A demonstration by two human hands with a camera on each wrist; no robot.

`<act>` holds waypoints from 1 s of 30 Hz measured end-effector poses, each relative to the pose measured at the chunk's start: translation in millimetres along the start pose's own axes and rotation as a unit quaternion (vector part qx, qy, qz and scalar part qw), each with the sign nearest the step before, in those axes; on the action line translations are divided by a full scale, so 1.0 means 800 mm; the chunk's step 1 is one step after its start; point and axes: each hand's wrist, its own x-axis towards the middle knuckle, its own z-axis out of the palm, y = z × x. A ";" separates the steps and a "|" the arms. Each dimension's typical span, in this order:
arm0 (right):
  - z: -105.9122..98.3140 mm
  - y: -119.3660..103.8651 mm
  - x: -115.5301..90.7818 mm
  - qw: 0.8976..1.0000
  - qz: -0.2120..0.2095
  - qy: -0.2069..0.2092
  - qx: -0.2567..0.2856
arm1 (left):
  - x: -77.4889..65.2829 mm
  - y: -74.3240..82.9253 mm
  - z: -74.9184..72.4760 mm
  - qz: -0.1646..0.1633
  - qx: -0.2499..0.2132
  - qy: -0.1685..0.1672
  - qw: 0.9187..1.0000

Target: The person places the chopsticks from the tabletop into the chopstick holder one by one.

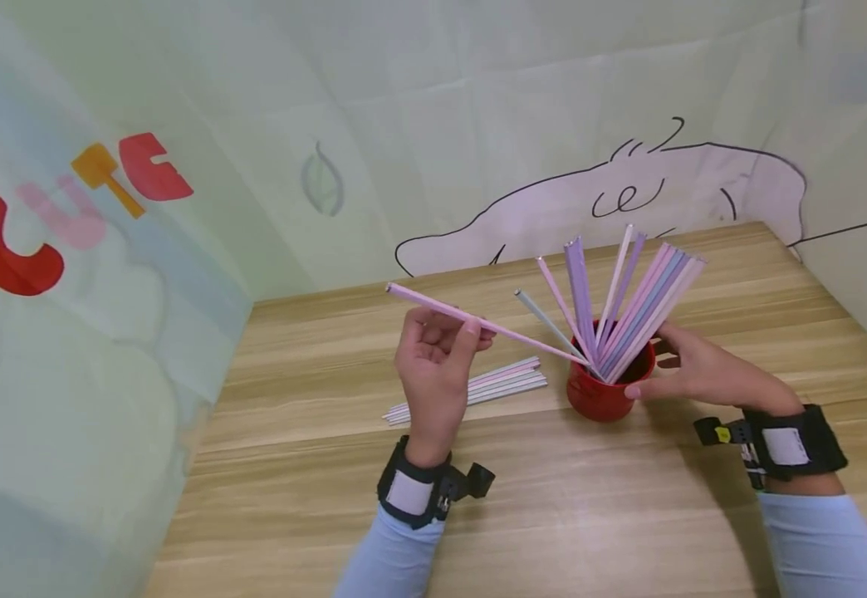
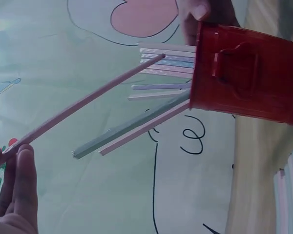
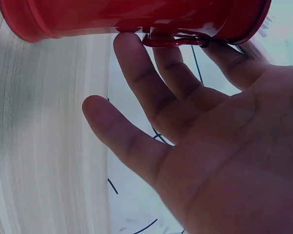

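My left hand (image 1: 437, 365) pinches a long thin pink stick (image 1: 433, 303) between thumb and fingers. The stick slants down to the right, and its far end overlaps the sticks above the red bucket (image 2: 254, 73) in the left wrist view. Pink, purple, white and bluish sticks (image 1: 653, 307) stand fanned out in that bucket, leaning several ways. On the bucket's right side my right hand (image 1: 710, 370) grips it, thumb at the front rim. Its fingertips meet the wall around the small red handle (image 3: 173, 42), while the little finger (image 3: 122, 131) hangs away from the wall.
Several more pale sticks (image 1: 508, 384) lie side by side on the wooden table (image 1: 314, 490), left of the bucket and partly behind my left hand. A printed cloth backdrop (image 1: 404, 124) rises behind the table and along its sides.
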 end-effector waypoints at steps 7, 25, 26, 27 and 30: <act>0.001 -0.003 0.002 1.000 0.002 -0.004 -0.017 | -0.022 -0.038 0.042 -0.028 0.096 -0.043 0.994; 0.001 -0.010 0.007 1.000 -0.002 -0.003 -0.012 | -0.023 -0.061 0.022 -0.037 0.341 -0.135 0.930; 0.002 -0.010 0.006 1.000 0.000 -0.005 -0.011 | -0.022 -0.059 0.016 -0.039 0.365 -0.144 0.919; 0.002 -0.009 0.006 1.000 0.003 -0.006 -0.010 | -0.022 -0.057 0.009 -0.042 0.394 -0.156 0.905; 0.003 -0.007 0.004 1.000 0.015 -0.010 -0.009 | -0.024 -0.056 -0.011 -0.048 0.478 -0.197 0.855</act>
